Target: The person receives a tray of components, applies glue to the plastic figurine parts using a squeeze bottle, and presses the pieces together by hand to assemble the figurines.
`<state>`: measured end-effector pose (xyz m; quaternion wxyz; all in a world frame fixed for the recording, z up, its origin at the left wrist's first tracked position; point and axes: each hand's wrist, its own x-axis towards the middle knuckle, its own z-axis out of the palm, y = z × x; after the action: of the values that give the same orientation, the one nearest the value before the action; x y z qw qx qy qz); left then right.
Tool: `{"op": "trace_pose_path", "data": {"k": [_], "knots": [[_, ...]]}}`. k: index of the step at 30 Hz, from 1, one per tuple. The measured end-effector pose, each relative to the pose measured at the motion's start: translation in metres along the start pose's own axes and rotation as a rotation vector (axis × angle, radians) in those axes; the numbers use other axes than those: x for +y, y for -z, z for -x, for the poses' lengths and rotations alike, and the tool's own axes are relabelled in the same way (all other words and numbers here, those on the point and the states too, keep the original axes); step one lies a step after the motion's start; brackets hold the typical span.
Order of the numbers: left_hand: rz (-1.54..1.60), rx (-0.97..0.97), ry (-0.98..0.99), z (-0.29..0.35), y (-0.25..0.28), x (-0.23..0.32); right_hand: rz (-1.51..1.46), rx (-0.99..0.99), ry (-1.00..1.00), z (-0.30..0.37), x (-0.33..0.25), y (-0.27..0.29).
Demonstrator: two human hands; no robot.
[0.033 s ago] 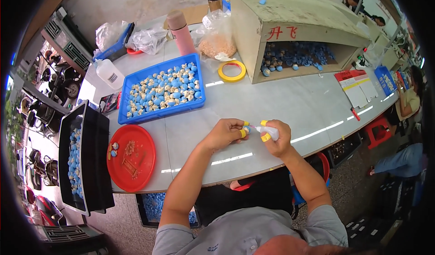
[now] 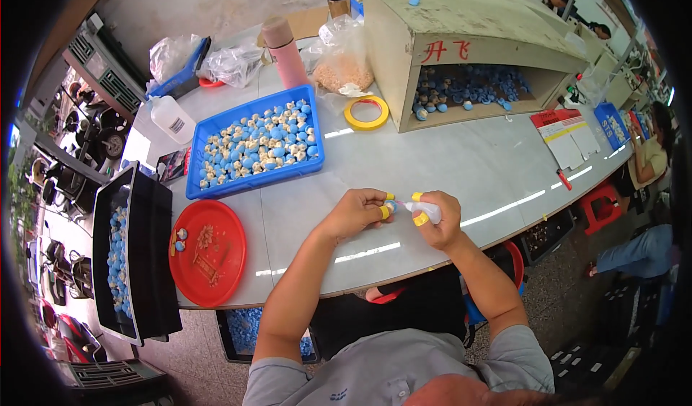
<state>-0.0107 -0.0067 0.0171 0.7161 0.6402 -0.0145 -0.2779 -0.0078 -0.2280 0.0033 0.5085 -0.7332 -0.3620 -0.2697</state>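
My left hand (image 2: 355,215) pinches a small blue-and-white piece (image 2: 391,206) above the front of the table. Most of that piece is hidden by the fingers. My right hand (image 2: 445,226) is closed round a small white squeeze bottle (image 2: 430,210), its narrow tip pointing left at the piece. Tip and piece are very close; whether they touch I cannot tell. Yellow tape covers several fingertips on both hands. To the left, a blue tray (image 2: 252,182) holds many small blue-and-cream figures. A red round plate (image 2: 234,244) nearer me carries a few figures and some orange scraps.
A black crate (image 2: 155,262) of blue pieces stands at the table's left end. Behind are a white jug (image 2: 171,120), a pink flask (image 2: 284,54) and a yellow tape roll (image 2: 381,122). An open-fronted box (image 2: 404,53) with blue pieces inside stands back right. Another person sits far right.
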Motion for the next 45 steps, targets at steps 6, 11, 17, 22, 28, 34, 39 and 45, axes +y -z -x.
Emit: {"op": "trace_pose_path", "data": {"k": [6, 11, 17, 22, 28, 34, 39, 45], "knots": [[0.021, -0.019, 0.005, -0.0016, -0.0004, 0.0005, 0.028, -0.025, 0.04, -0.006, -0.0026, -0.0026], [0.004, -0.044, 0.01, -0.0021, 0.0011, 0.0001, 0.024, -0.021, 0.036, -0.006, -0.0018, -0.003], [0.012, -0.015, 0.014, 0.0021, -0.0043, 0.0048, 0.024, -0.042, 0.036, -0.0067, -0.0036, -0.0056], [-0.014, -0.01, 0.01, 0.0022, -0.0048, 0.0046, 0.05, -0.063, 0.046, -0.007, -0.0051, -0.0047], [0.003, 0.005, 0.02, 0.0032, -0.007, 0.0091, 0.102, -0.073, 0.084, -0.0068, -0.0059, -0.002], [-0.026, 0.013, -0.002, -0.0007, -0.003, 0.0046, 0.137, -0.043, 0.108, -0.0057, -0.006, -0.003], [-0.001, 0.035, 0.012, -0.0007, -0.0036, 0.0044, 0.16, -0.04, 0.128, -0.0052, -0.0065, -0.0019], [0.037, 0.055, 0.024, -0.0011, -0.0049, 0.0047, 0.136, -0.027, 0.112, -0.0061, -0.0084, -0.0031]]}}
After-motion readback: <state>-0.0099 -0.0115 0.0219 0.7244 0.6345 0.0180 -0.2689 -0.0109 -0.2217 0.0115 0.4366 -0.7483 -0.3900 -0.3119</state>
